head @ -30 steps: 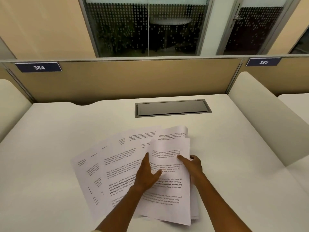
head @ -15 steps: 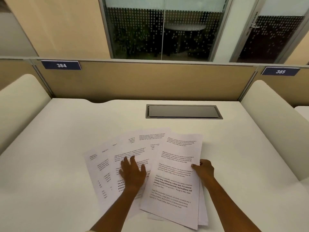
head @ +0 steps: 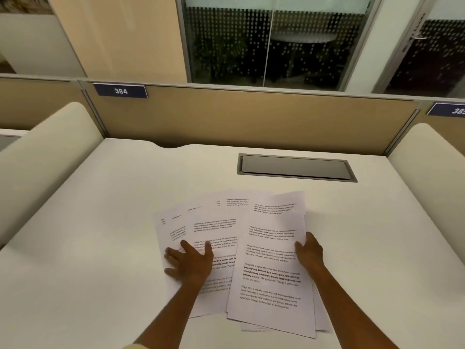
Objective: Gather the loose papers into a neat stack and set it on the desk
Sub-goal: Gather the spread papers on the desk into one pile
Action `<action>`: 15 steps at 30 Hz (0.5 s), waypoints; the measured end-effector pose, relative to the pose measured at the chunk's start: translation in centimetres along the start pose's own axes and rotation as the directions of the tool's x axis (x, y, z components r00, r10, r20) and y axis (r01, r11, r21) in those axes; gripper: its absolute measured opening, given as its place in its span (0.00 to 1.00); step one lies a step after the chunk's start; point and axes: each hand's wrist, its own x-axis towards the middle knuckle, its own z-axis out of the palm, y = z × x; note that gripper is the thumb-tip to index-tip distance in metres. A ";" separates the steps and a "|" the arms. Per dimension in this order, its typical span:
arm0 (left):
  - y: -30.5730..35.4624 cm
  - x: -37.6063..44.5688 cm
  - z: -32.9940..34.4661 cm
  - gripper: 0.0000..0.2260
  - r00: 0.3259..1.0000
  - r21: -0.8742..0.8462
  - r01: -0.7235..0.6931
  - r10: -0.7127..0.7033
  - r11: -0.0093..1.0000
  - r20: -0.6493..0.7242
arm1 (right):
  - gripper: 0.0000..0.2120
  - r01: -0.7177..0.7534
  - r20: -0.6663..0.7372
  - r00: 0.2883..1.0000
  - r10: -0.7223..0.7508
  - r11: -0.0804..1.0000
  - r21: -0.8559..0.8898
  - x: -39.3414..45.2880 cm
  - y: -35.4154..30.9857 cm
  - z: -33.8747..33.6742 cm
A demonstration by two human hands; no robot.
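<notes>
Several printed white papers (head: 216,222) lie fanned out on the white desk (head: 100,222) in front of me. A partly squared stack (head: 273,285) sits at the right of the fan, its sheets overlapping unevenly. My left hand (head: 190,263) lies flat with fingers spread on the leftmost sheets. My right hand (head: 309,251) holds the right edge of the stack, thumb on top and fingers tucked beneath.
A grey cable hatch (head: 295,167) is set into the desk behind the papers. A tan partition (head: 251,117) with a "384" label (head: 120,91) closes the back. Cream side dividers (head: 45,157) stand left and right (head: 427,157).
My left hand has slid left from the stack onto the outer fanned sheets. My right hand moved to the stack's right edge. The view shifted rightward.
</notes>
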 end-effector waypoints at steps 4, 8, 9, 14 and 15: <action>0.5 0.1 -0.3 0.40 0.994 -0.072 -0.108 0.109 0.992 0.017 | 0.19 0.018 0.043 0.999 -0.018 1.000 0.004 -0.4 -0.6 0.5; 0.9 -0.3 -0.2 0.41 0.982 -0.103 -0.186 0.190 0.977 0.026 | 0.19 0.010 0.063 0.998 -0.012 0.999 0.035 -0.8 -1.3 0.9; 1.0 -0.4 -0.1 0.42 0.977 -0.117 -0.209 0.213 0.971 0.022 | 0.19 0.008 0.073 0.997 -0.011 0.999 0.045 -0.9 -1.5 1.1; 1.8 -0.9 0.4 0.44 0.950 -0.249 -0.288 0.308 0.925 0.043 | 0.21 -0.022 0.121 0.993 0.006 0.991 0.134 -1.2 -1.9 1.5; 1.9 -1.0 0.5 0.44 0.942 -0.284 -0.302 0.330 0.910 0.056 | 0.22 -0.029 0.123 0.992 0.009 0.987 0.156 -1.2 -1.9 1.5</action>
